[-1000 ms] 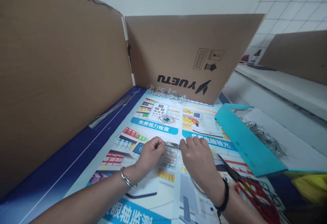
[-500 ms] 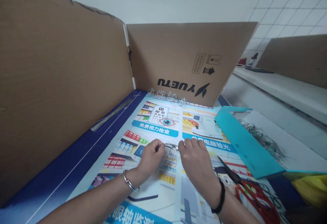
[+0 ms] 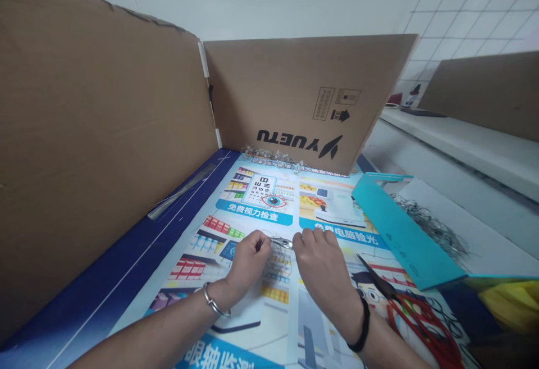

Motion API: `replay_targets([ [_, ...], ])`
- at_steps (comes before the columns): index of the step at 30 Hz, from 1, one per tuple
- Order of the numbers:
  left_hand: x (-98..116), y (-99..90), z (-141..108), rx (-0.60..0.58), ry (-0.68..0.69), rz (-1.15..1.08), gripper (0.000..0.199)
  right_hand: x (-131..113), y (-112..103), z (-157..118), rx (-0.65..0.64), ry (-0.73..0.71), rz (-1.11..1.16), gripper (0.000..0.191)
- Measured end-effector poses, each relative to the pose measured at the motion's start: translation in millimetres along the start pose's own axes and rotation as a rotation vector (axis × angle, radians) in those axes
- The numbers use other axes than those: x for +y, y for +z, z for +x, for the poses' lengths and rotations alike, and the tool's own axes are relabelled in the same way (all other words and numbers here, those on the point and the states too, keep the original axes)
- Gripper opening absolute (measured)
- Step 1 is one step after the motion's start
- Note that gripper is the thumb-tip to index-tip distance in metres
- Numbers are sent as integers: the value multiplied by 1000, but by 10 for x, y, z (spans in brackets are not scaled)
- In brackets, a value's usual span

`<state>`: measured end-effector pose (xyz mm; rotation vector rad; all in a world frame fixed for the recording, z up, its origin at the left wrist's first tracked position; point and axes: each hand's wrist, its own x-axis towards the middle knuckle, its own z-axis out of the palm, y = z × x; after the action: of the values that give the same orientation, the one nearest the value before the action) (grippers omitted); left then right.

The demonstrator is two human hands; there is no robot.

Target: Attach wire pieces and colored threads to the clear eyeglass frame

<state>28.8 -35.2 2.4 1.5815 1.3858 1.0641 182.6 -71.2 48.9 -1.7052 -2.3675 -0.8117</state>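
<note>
Thin wire (image 3: pixel 272 240) at lower centre seems pinched in the left hand (image 3: pixel 251 254); the right hand (image 3: pixel 316 256) grips silvery pliers (image 3: pixel 284 243). It looks unfinished, with tangled wire pieces (image 3: pixel 433 226) heaped at right.

Left of the turquoise box (image 3: pixel 402 234), and nearer the viewer, red-handled scissors (image 3: pixel 394 296) lie on the poster-covered surface (image 3: pixel 275 321), while a yellow item (image 3: pixel 511 304) sits by the box's near end. Beyond and left of the box stands a cardboard panel (image 3: pixel 290 85) printed YUETU upside down; behind it, a white ledge (image 3: pixel 458 135) carries a small bottle (image 3: pixel 413 96).
</note>
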Motion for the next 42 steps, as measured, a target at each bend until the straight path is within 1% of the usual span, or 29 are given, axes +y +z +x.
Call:
replay_targets([
  [17, 33, 9, -3, 22, -30, 13, 11, -47, -9, 0, 0, 14, -8, 13],
  [26, 4, 17, 4, 21, -12, 31, 11, -48, 4, 7, 10, 15, -7, 13],
  [31, 12, 11, 10, 26, 4, 82, 12, -49, 6, -2, 4, 16, 4, 12],
  [42, -2, 1, 24, -2, 70, 180, 12, -10, 46, -10, -60, -17, 51, 12],
])
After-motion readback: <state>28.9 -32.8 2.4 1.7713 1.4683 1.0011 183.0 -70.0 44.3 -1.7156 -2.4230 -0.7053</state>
